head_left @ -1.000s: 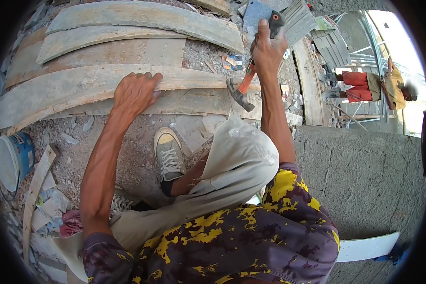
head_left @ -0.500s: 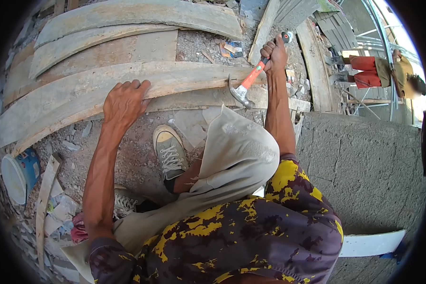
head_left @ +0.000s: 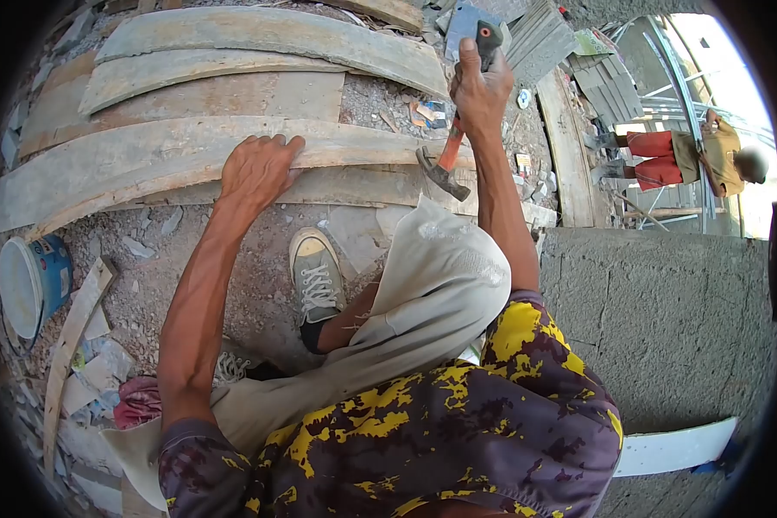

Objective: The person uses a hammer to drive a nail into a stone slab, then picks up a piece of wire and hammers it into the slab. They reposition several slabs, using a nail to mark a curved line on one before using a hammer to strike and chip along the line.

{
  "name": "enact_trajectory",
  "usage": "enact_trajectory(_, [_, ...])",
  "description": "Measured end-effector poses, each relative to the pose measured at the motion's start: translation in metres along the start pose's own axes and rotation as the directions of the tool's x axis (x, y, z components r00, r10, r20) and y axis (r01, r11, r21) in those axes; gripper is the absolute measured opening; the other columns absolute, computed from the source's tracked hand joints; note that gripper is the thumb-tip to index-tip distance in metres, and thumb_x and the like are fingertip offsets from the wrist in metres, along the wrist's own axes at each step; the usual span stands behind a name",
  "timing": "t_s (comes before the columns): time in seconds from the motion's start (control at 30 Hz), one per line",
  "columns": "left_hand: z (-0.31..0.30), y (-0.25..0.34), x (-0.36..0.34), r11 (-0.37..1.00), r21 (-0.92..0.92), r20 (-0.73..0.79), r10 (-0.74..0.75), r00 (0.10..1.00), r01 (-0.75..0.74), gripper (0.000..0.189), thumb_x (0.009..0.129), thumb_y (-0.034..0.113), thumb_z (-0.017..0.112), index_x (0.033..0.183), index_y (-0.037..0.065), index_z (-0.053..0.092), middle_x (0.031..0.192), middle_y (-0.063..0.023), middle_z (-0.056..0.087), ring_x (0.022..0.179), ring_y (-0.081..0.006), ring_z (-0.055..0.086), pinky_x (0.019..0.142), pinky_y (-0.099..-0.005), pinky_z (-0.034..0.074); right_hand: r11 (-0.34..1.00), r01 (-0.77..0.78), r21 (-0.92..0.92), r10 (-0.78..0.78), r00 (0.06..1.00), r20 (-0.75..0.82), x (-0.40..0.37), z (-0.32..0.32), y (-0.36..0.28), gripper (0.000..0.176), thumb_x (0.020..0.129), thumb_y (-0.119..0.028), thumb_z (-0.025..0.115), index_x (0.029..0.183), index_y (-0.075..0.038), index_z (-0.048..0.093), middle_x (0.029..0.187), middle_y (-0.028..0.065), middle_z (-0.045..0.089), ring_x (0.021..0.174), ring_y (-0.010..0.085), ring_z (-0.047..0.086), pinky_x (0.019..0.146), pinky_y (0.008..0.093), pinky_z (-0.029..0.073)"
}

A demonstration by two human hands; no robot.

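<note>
A long, weathered plank (head_left: pixel 138 164) runs across the rubble in front of me, its near edge turned up. My left hand (head_left: pixel 262 173) is closed over that edge, fingers on the far side. A claw hammer (head_left: pixel 451 152) with an orange and black handle is in my right hand (head_left: pixel 482 93), gripped toward the handle's end. Its steel head points back toward me and overlaps the plank's right end in this view. Behind my palm, part of the handle is hidden. Another board (head_left: pixel 354 184) lies under the plank, nearer to my shoe (head_left: pixel 318 281).
More planks (head_left: pixel 259 39) lie beyond. At left are a blue and white bucket (head_left: pixel 34 285) and a narrow wood strip (head_left: pixel 73 341). A rough concrete slab (head_left: pixel 656 319) spans the right side. Another person (head_left: pixel 673 157) stands at upper right near metal poles.
My left hand has shifted right along the plank. My right hand has risen slightly and turned, leaving the hammer handle steeper. The view has shifted a little.
</note>
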State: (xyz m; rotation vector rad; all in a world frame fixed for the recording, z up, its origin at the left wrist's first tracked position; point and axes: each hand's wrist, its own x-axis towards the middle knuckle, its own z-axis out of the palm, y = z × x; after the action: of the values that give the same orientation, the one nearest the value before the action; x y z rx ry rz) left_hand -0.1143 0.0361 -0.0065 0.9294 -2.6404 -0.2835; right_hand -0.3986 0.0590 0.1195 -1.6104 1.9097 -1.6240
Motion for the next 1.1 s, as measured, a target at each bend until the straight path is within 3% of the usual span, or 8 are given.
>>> enact_trajectory(0.03, [-0.004, -0.001, 0.001, 1.0, -0.002, -0.003, -0.002, 1.0, 0.002, 0.032, 0.073, 0.02, 0.076, 0.096, 0.008, 0.058, 0.082, -0.0116, 0.064, 0.076, -0.031, 0.065, 0.072, -0.0403, 0.051, 0.959, -0.097, 0.265, 0.101, 0.995, -0.002, 0.002, -0.014, -0.003, 0.032, 0.096, -0.035, 0.058, 0.084, -0.007, 0.049, 0.057, -0.0035, 0.042, 0.042, 0.0068, 0.037, 0.039, 0.0235, 0.03])
enact_trajectory(0.17, [-0.006, -0.006, 0.01, 1.0, -0.015, 0.001, -0.016, 1.0, 0.016, 0.031, 0.073, 0.02, 0.076, 0.097, 0.007, 0.061, 0.079, -0.0132, 0.066, 0.076, -0.0313, 0.065, 0.071, -0.0399, 0.051, 0.829, -0.122, 0.546, 0.296, 0.924, -0.244, 0.002, -0.073, 0.045, 0.04, 0.094, -0.04, 0.058, 0.074, -0.014, 0.036, 0.053, -0.0055, 0.03, 0.039, 0.0063, 0.028, 0.036, 0.0238, 0.027])
enact_trajectory(0.3, [-0.011, -0.008, 0.018, 0.997, -0.045, 0.019, -0.067, 0.998, 0.068, 0.031, 0.074, 0.019, 0.075, 0.1, 0.007, 0.064, 0.084, -0.0138, 0.067, 0.076, -0.0337, 0.064, 0.069, -0.0418, 0.05, 0.467, -0.029, 0.884, 0.684, 0.645, -0.34, -0.048, -0.119, 0.153, 0.05, 0.092, -0.054, 0.053, 0.068, -0.014, 0.037, 0.051, -0.0037, 0.03, 0.037, 0.0089, 0.028, 0.034, 0.0238, 0.026])
enact_trajectory(0.37, [-0.012, -0.008, 0.021, 0.996, -0.033, 0.026, -0.087, 0.996, 0.088, 0.032, 0.074, 0.02, 0.075, 0.101, 0.008, 0.064, 0.083, -0.0139, 0.067, 0.077, -0.034, 0.064, 0.069, -0.0422, 0.05, 0.365, 0.043, 0.93, 0.672, 0.679, -0.295, -0.077, -0.122, 0.163, 0.053, 0.092, -0.057, 0.051, 0.066, -0.013, 0.038, 0.05, -0.0033, 0.03, 0.037, 0.0093, 0.031, 0.033, 0.0236, 0.026])
enact_trajectory(0.5, [-0.016, -0.007, 0.02, 0.996, -0.046, 0.03, -0.076, 0.997, 0.077, 0.032, 0.075, 0.02, 0.076, 0.101, 0.007, 0.062, 0.08, -0.0153, 0.067, 0.078, -0.0341, 0.065, 0.069, -0.0427, 0.05, 0.647, 0.003, 0.763, 0.501, 0.752, -0.428, -0.08, -0.118, 0.112, 0.049, 0.093, -0.055, 0.051, 0.068, -0.014, 0.04, 0.055, -0.0019, 0.036, 0.039, 0.0097, 0.034, 0.034, 0.0242, 0.028])
enact_trajectory(0.63, [-0.016, -0.008, 0.031, 0.994, -0.037, 0.005, -0.101, 0.995, 0.101, 0.03, 0.077, 0.023, 0.075, 0.096, 0.006, 0.061, 0.078, -0.0142, 0.066, 0.079, -0.0336, 0.065, 0.068, -0.043, 0.049, 0.643, -0.07, 0.763, 0.558, 0.725, -0.403, -0.092, -0.124, 0.127, 0.046, 0.094, -0.053, 0.05, 0.071, -0.014, 0.039, 0.056, -0.002, 0.033, 0.041, 0.0106, 0.033, 0.039, 0.0259, 0.032])
enact_trajectory(1.03, [-0.012, -0.004, 0.022, 0.997, -0.007, -0.028, -0.08, 0.996, 0.08, 0.033, 0.075, 0.025, 0.076, 0.099, 0.007, 0.062, 0.085, -0.0127, 0.068, 0.079, -0.0323, 0.065, 0.07, -0.0413, 0.05, 0.407, -0.22, 0.886, 0.913, 0.063, -0.404, -0.174, -0.105, 0.23, 0.054, 0.094, -0.051, 0.047, 0.1, 0.003, 0.05, 0.085, 0.0114, 0.053, 0.066, 0.0228, 0.056, 0.061, 0.0336, 0.053])
enact_trajectory(1.1, [-0.013, -0.003, 0.025, 0.996, -0.028, -0.022, -0.084, 0.996, 0.084, 0.034, 0.075, 0.024, 0.076, 0.101, 0.007, 0.062, 0.087, -0.0132, 0.069, 0.08, -0.0342, 0.065, 0.07, -0.0429, 0.05, 0.502, -0.351, 0.791, 0.856, 0.073, -0.511, -0.18, -0.108, 0.231, 0.061, 0.093, -0.042, 0.052, 0.122, 0.012, 0.044, 0.105, 0.0198, 0.056, 0.089, 0.0323, 0.06, 0.08, 0.0389, 0.055])
